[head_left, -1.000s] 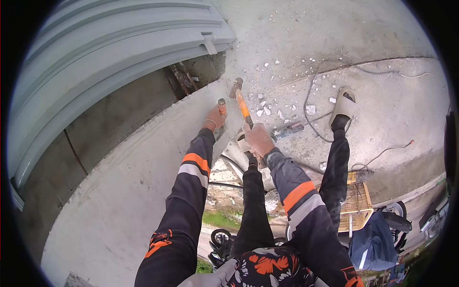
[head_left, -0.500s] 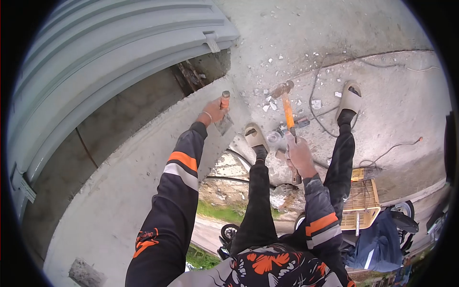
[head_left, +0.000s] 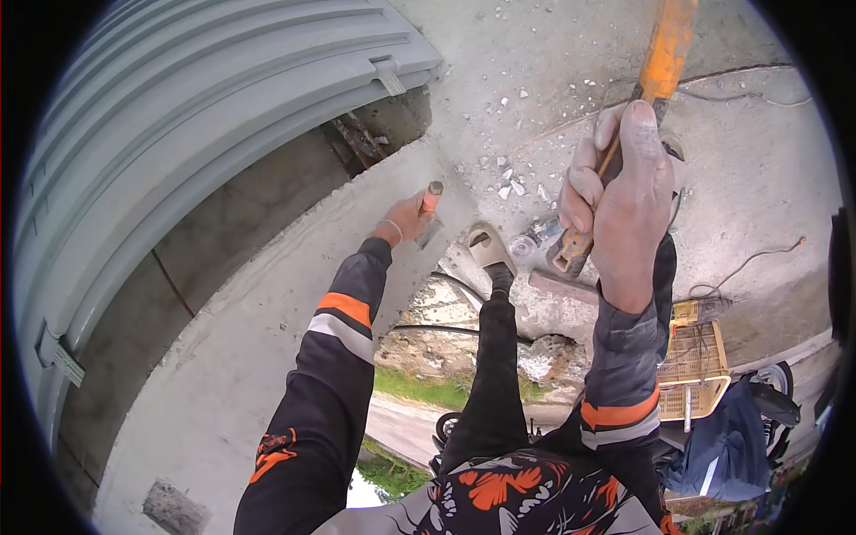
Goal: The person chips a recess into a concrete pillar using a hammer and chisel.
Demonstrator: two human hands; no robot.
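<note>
Here my right hand [head_left: 624,201] grips the hammer [head_left: 655,67] raised at upper right; my left hand [head_left: 406,218] holds the chisel [head_left: 431,198] against the concrete ledge [head_left: 267,312], rubble chips [head_left: 517,183] beside it.

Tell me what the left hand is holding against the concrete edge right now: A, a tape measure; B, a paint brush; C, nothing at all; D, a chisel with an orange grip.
D: the left hand is closed around a chisel with an orange grip, its tip set on the concrete edge, while the right hand holds the hammer raised.
</note>
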